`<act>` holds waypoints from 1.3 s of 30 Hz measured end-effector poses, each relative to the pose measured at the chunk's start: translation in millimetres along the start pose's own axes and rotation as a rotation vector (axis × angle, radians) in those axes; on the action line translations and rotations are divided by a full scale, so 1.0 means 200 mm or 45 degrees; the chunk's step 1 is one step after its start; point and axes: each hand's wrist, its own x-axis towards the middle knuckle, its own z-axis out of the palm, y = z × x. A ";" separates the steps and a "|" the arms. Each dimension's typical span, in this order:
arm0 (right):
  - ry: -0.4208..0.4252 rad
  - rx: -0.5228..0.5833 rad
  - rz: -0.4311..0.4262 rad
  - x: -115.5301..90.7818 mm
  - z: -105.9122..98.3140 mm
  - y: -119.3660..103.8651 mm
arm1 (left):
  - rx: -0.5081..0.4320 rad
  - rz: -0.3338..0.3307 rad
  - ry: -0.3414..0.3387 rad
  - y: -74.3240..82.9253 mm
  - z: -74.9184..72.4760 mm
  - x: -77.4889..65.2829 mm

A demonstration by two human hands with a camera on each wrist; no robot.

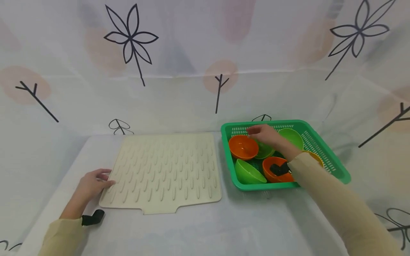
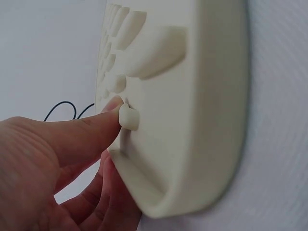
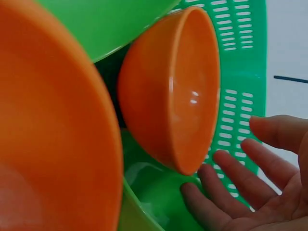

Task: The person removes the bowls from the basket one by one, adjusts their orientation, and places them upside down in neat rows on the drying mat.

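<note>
A cream draining board (image 1: 163,174) with raised ridges lies flat on the left of the table. My left hand (image 1: 93,183) holds its left edge, the thumb (image 2: 86,137) on top against a ridge and the other fingers at the outer side. Over the green basket (image 1: 229,170), my right hand (image 1: 264,135) reaches out with fingers spread and nothing in them. Nearest to it is a tilted orange bowl (image 3: 154,91), just off the fingertips. A green bowl (image 1: 265,151) sits beside that one, partly hidden under the hand.
Also in the basket are a light green bowl (image 1: 248,172) on its side, another orange bowl (image 1: 272,174), a green bowl (image 1: 291,137) at the back and a yellow bowl (image 1: 315,156) partly behind the sleeve. A patterned cloth (image 1: 179,99) hangs behind the white-covered table (image 1: 205,234).
</note>
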 end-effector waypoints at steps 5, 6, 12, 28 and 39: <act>-0.041 -0.066 -0.005 0.02 0.02 0.00 | -0.021 -0.010 -0.002 -0.02 0.00 -0.01; -0.044 -0.080 -0.005 0.02 0.03 0.00 | -0.027 -0.006 -0.004 -0.02 0.00 -0.01; -0.016 -0.235 0.022 0.02 0.05 -0.01 | -0.068 -0.050 -0.026 -0.02 -0.01 -0.04; -0.013 -0.260 0.117 0.02 0.07 -0.03 | -0.048 -0.050 -0.050 -0.08 -0.03 -0.04; 0.022 -0.194 0.059 -0.05 0.01 0.00 | -0.037 -0.013 -0.045 -0.04 0.00 -0.01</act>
